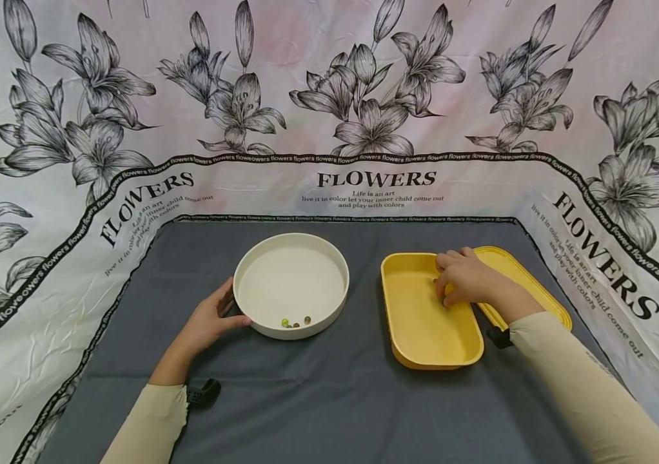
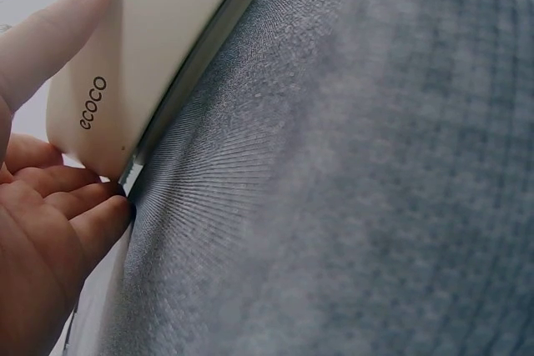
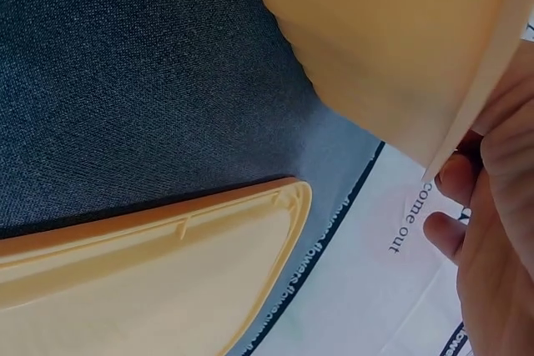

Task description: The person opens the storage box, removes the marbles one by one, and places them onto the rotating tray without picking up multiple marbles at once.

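Note:
A round cream dish (image 1: 291, 277), with "ecoco" on its outer wall in the left wrist view, stands left of centre. My left hand (image 1: 204, 325) holds it at the left, its thumb on the near wall and its fingers (image 2: 88, 198) low on the side. Several small marbles, one green marble (image 1: 285, 322) and brown ones, lie inside at the near edge. My right hand (image 1: 470, 277) reaches over the right wall into a yellow rectangular box (image 1: 434, 332). Its curled fingertips pinch a small dark marble (image 1: 444, 302), mostly covered by the fingers; another dark spot shows beside them.
A yellow lid (image 1: 529, 283) lies right of the box, partly behind the right forearm; its ribbed edge (image 3: 292, 198) shows in the right wrist view. Grey cloth (image 1: 329, 399) covers the table. A flower-printed white sheet (image 1: 376, 187) rises at the back and sides.

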The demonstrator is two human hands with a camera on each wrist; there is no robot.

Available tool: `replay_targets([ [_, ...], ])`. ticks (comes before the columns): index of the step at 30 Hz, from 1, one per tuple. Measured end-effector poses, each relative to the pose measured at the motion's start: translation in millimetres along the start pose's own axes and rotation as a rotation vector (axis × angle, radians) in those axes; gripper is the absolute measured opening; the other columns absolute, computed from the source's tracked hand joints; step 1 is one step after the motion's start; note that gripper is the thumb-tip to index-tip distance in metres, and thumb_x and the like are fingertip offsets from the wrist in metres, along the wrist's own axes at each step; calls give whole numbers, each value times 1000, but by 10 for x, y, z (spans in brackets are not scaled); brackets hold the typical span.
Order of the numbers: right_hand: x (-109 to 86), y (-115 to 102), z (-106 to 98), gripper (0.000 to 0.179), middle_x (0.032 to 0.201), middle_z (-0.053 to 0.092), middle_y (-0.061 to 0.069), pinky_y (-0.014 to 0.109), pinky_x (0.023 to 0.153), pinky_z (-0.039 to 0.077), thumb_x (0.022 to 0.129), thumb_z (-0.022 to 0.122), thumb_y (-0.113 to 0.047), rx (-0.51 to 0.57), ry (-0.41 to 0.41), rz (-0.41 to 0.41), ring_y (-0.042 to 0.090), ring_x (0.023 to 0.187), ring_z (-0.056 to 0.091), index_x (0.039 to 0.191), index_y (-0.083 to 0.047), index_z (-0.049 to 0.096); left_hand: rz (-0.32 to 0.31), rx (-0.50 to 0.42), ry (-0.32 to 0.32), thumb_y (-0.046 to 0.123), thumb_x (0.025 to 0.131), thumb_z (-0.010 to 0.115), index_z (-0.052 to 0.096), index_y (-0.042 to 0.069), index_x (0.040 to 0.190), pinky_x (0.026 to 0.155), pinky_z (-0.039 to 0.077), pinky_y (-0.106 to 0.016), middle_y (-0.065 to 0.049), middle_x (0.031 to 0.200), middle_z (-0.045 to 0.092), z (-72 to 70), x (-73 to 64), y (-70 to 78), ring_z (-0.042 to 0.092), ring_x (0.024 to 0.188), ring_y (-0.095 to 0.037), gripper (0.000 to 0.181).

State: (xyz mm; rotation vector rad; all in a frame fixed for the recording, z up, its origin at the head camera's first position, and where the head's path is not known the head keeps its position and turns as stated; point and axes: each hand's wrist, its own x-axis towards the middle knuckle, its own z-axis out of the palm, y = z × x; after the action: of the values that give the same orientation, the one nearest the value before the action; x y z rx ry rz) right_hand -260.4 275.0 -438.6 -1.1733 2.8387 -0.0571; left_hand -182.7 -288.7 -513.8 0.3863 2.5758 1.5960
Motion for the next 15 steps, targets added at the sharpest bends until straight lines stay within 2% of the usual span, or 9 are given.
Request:
replay_targets([
  [7,41,-25,30,22,92,47,-6,47,84,27,70,94,-26,-92,-13,-25,20,90,40,69,-35,75,3,-14,0,26,83,88,16,13,166,125,30,-48,-13,170,21,-9,16,-3,25,155,-35,111],
  [15,54,-48,84,23,95,53,-6,48,88,32,72,93,-27,-148,-39,-29,20,93,45,66,-32,71,8,-16,-3,24,83,87,15,12,166,125,31,-48,-15,170,21,3,5,6,26,155,-36,110],
])
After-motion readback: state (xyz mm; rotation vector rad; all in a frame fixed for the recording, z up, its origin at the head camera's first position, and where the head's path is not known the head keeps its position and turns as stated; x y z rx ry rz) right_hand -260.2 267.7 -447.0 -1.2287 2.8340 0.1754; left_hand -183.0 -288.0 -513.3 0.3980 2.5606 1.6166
